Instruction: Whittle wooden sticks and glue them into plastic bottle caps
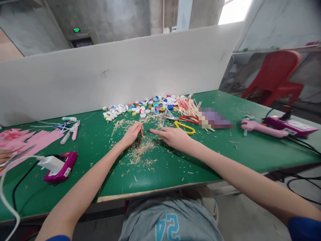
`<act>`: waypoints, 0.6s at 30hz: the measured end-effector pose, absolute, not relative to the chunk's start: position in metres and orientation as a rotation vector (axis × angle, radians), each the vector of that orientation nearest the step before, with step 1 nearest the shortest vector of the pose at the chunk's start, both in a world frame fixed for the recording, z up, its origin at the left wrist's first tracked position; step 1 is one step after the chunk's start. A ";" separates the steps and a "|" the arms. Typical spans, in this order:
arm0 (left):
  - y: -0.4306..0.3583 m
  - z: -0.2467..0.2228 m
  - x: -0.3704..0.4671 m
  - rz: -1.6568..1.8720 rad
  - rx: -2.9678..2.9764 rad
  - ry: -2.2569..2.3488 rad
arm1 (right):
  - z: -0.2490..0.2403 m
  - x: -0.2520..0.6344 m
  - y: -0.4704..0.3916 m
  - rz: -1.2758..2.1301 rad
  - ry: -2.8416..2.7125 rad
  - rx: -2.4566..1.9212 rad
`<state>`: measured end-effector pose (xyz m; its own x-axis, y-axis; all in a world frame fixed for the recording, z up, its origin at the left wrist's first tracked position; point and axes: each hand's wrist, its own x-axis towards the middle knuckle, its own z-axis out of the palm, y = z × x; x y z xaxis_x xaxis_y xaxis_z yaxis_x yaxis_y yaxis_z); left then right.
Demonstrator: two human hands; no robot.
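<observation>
My left hand (pixel 133 134) is closed over the middle of the green table, pinching a thin wooden stick (pixel 142 135) whose lower end points down. Just to its right, my right hand (pixel 177 138) is closed on a small knife; its dark blade (pixel 148 131) juts left toward the stick, and the handle is mostly hidden in my fingers. Pale wood shavings (pixel 141 151) lie scattered beneath and around both hands. Behind my right hand rest scissors (pixel 185 127) with a yellow loop and a red-orange handle.
Bottle caps (pixel 155 107) and a bundle of wooden sticks (pixel 188 106) lie by the white partition (pixel 120 75). On the left are pink sheets (pixel 40 142), glue guns (pixel 74 131), a purple power strip (pixel 66 167) and another person's hand (pixel 5 156). Rightward sit a pink tool (pixel 263 129) and another power strip (pixel 292 126).
</observation>
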<state>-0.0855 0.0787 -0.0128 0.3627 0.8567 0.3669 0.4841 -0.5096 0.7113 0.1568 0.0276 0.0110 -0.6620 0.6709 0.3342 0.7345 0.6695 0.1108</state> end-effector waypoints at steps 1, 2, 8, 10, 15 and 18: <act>0.079 -0.013 -0.086 1.018 2.120 1.151 | 0.011 0.158 0.028 -0.346 -2.605 -1.108; 0.079 -0.013 -0.086 1.031 2.102 1.144 | 0.011 0.159 0.029 -0.347 -2.593 -1.084; 0.080 -0.013 -0.086 1.073 2.043 1.136 | 0.006 0.159 0.036 -0.383 -2.564 -0.903; 0.079 -0.013 -0.086 1.067 2.041 1.139 | 0.004 0.157 0.036 -0.382 -2.541 -0.868; 0.079 -0.012 -0.084 1.045 2.062 1.178 | 0.003 0.154 0.036 -0.380 -2.467 -0.885; 0.079 -0.011 -0.083 1.018 2.097 1.222 | 0.003 0.155 0.037 -0.358 -2.438 -0.915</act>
